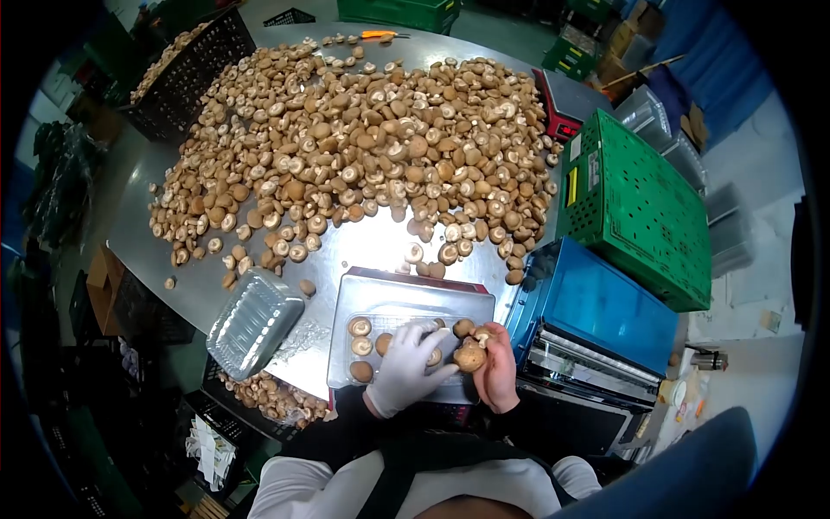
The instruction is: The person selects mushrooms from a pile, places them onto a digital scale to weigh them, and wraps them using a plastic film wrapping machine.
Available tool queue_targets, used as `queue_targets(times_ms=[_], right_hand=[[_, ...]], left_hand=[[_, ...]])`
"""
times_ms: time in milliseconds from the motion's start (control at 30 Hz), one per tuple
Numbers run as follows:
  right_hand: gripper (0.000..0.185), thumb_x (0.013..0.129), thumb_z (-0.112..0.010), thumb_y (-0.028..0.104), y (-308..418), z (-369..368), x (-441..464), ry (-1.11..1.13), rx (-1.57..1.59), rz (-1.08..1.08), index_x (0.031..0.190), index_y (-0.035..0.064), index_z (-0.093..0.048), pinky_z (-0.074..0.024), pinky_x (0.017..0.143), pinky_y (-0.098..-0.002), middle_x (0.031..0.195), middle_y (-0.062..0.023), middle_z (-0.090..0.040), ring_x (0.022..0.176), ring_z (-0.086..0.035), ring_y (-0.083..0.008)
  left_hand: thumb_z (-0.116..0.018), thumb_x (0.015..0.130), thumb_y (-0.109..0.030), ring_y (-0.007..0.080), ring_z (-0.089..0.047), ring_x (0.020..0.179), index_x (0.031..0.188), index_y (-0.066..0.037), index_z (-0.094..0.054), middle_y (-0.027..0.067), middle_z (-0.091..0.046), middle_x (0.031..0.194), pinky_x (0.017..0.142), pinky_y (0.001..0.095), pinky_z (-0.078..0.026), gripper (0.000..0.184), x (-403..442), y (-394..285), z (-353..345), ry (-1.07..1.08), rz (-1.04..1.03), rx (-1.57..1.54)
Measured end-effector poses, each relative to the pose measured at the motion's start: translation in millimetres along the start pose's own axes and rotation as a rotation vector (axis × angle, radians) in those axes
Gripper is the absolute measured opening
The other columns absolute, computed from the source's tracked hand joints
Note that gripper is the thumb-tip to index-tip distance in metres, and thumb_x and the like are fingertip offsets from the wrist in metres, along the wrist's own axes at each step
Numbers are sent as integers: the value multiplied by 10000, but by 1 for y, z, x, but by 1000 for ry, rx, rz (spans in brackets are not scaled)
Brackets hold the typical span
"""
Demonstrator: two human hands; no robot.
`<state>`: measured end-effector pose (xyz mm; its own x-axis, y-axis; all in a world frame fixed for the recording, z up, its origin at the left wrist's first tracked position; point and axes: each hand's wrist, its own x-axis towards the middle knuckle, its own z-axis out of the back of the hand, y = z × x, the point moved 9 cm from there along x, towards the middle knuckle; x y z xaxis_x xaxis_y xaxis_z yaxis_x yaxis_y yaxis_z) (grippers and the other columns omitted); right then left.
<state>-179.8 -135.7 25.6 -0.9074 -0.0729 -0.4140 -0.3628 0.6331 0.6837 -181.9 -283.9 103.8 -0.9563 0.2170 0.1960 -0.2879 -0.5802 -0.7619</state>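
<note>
A clear plastic tray [424,322] lies on the metal pan of a red-edged scale [341,346], with several shiitake mushrooms [361,346] in it. My left hand [405,370], in a white glove, is over the tray, fingers apart around a mushroom [434,356]; whether they touch it is unclear. At the tray's right side, my bare right hand [498,374] is closed on shiitake mushrooms [469,355], one large cap facing up and a smaller one above it. Its palm side is partly hidden by them.
A large mushroom heap [372,147] covers the far metal table [151,259]. Empty clear trays [255,320] are stacked at left. On the right are a blue-topped machine [596,285], a green crate [644,212] and another scale [575,95]. A black crate of mushrooms [203,73] leans far left.
</note>
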Motion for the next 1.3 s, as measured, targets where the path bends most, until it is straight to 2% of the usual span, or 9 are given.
queue_targets(times_ms=[300,400,600,867,900,933,1000,1233,1300], right_hand=[[161,934,-461,155,26,-29,-11,231,-24,128,998,14,-505,-423,923,-364,1002,-123,-550,981,-551,-220],[75,843,-620,37,43,-27,-13,237,-683,129,795,-13,-590,-462,649,-248,866,-62,-566,734,-577,-134],[171,784,-700,19,60,-80,-37,432,-1120,415,951,14,-667,-458,576,-233,835,-57,-580,661,-572,-120],[92,770,-704,113,46,-99,-69,614,-1306,738,802,70,-629,-485,603,-321,836,-61,-591,724,-593,-244],[113,770,-705,142,39,-107,-79,745,-1322,784,805,85,-613,-472,688,-337,898,-58,-580,807,-572,-240],[129,771,-705,148,24,-110,-85,873,-1338,720,827,90,-604,-441,779,-349,956,-52,-559,894,-543,-241],[149,771,-707,150,0,-119,-97,1084,-1277,645,842,90,-590,-428,818,-362,1000,-41,-559,970,-527,-233],[134,766,-699,104,2,-127,-101,1125,-971,592,829,81,-583,-437,813,-378,1010,-51,-586,984,-549,-253],[119,762,-698,79,6,-107,-73,863,-1071,472,803,66,-588,-454,756,-369,925,-57,-602,875,-582,-268]], left_hand=[[-773,690,-23,329,-582,1004,1153,-1,-528,175,-575,1079,861,354,-475,524,-12,-13,3,-57,21,-378],[-770,677,16,325,-619,929,1146,9,-528,176,-600,1045,799,343,-504,527,-15,-17,11,-108,-20,-331],[-764,685,26,335,-640,926,1178,16,-521,191,-613,1017,771,341,-517,550,-24,-21,13,-122,-87,-211],[-558,870,-11,155,-494,1159,1346,-6,-384,112,-504,1236,991,316,-400,507,-85,5,-62,585,849,-1388],[-481,932,-103,167,-526,1114,1335,-18,-392,124,-513,1200,988,324,-415,422,-81,1,-48,485,244,-838],[-481,932,-103,167,-526,1114,1335,-18,-392,124,-513,1200,988,324,-415,422,-88,4,-49,484,242,-837],[-510,918,-132,198,-539,1110,1303,-32,-417,132,-532,1154,979,327,-437,408,-116,18,-71,356,911,-1945],[-596,875,-134,204,-570,1064,1229,-37,-470,120,-542,1170,876,295,-492,388,-144,35,-60,503,404,-856],[-605,852,-93,216,-562,1091,1193,-37,-500,128,-546,1181,899,318,-478,361,-159,37,-46,540,639,-1416]])
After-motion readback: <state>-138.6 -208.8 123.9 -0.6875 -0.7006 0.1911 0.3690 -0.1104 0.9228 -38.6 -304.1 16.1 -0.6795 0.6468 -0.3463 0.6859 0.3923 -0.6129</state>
